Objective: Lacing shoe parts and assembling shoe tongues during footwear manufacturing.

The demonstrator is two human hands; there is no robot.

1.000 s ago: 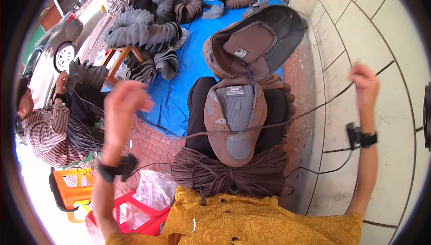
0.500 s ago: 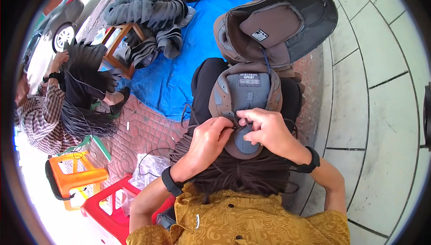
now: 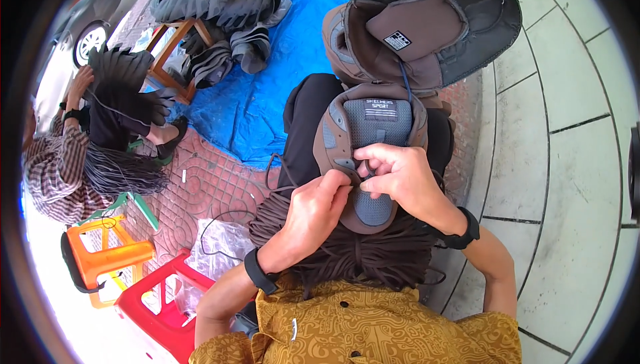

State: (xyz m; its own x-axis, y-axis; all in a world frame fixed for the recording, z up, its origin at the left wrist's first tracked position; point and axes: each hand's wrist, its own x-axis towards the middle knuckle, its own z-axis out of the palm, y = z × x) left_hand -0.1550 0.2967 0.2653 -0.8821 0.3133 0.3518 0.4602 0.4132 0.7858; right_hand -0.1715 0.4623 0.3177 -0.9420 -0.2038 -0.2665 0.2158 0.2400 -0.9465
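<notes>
On my lap lies a brown and grey shoe upper (image 3: pixel 337 141), its mesh tongue (image 3: pixel 380 131) facing up. At its left eyelet edge, my left hand (image 3: pixel 312 212) pinches the upper between thumb and forefinger. My right hand (image 3: pixel 403 176) is closed over the tongue, with a dark shoelace between its thumb and fingers. The exact spot where the lace meets the eyelets is hidden by my fingertips. Under the upper, a thick bundle of brown laces (image 3: pixel 353 257) is spread over my thighs. Beyond it, a stack of brown uppers (image 3: pixel 417 31) lies on its side, with a blue cord hanging from it.
Rows of grey uppers (image 3: pixel 213 1) rest on a blue tarp (image 3: pixel 293 51) near a wooden stool (image 3: pixel 167 64). At the left sits another person (image 3: pixel 67 157) with uppers and laces. Orange (image 3: pixel 110 254) and red (image 3: pixel 160 297) plastic stools stand close on my left. Pale tiles (image 3: pixel 567 164) are on the right.
The shoe upper and both hands appear slightly further right. My right fingers have drawn together around the lace, while my left hand stays at the eyelet edge. The whole view has shifted a little.
</notes>
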